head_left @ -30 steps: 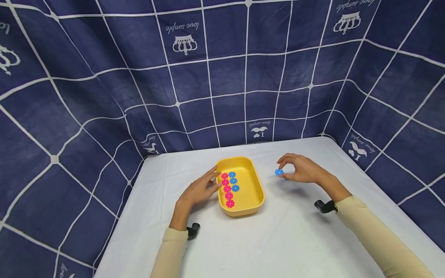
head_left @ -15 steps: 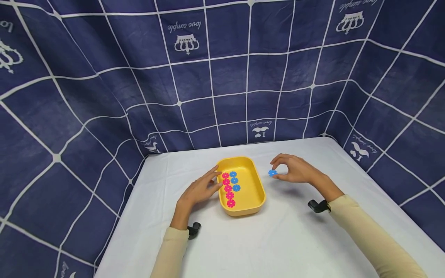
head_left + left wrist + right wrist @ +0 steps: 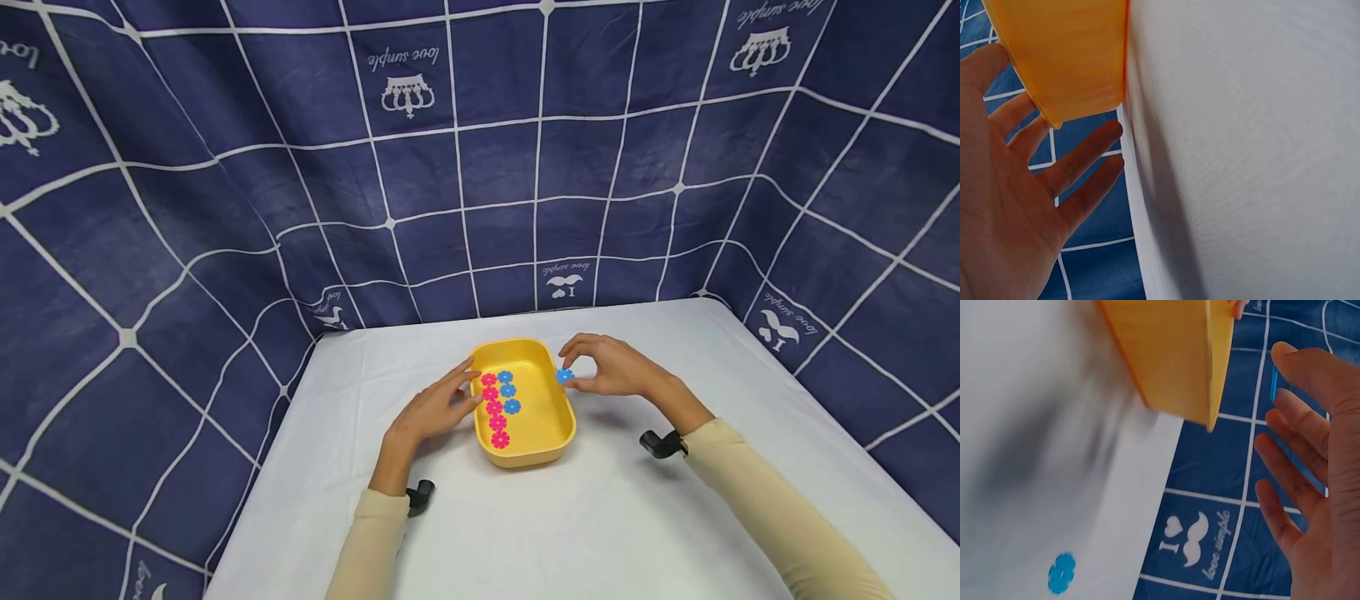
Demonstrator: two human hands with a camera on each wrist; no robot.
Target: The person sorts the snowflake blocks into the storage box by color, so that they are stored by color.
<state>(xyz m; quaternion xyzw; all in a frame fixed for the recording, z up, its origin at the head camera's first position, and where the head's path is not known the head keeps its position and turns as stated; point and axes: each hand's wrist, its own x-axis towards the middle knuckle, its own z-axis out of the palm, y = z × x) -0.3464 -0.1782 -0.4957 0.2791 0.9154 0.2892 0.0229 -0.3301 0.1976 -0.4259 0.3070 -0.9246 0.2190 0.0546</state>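
In the head view a yellow tray (image 3: pixel 558 429) stands on the white table. Along its left side runs a column of several pink snowflake discs (image 3: pixel 493 407), with three blue snowflake discs (image 3: pixel 507 390) beside it. My left hand (image 3: pixel 429 410) rests at the tray's left rim, fingers extended and fingertips over the edge. Thumb and index finger of my right hand (image 3: pixel 611 367) pinch another blue snowflake disc (image 3: pixel 565 377) at the right rim; the right wrist view shows this held disc (image 3: pixel 1274 382) edge-on. The other right fingers are spread.
A loose blue disc (image 3: pixel 1061 573) lies on the white tablecloth in the right wrist view; the right hand hides it from the head camera. Dark blue checked cloth (image 3: pixel 495 167) hangs behind the table and along both sides.
The right hand has moved left with the pinched blue disc, from beside the tray to its right rim. The left hand stays at the left rim.
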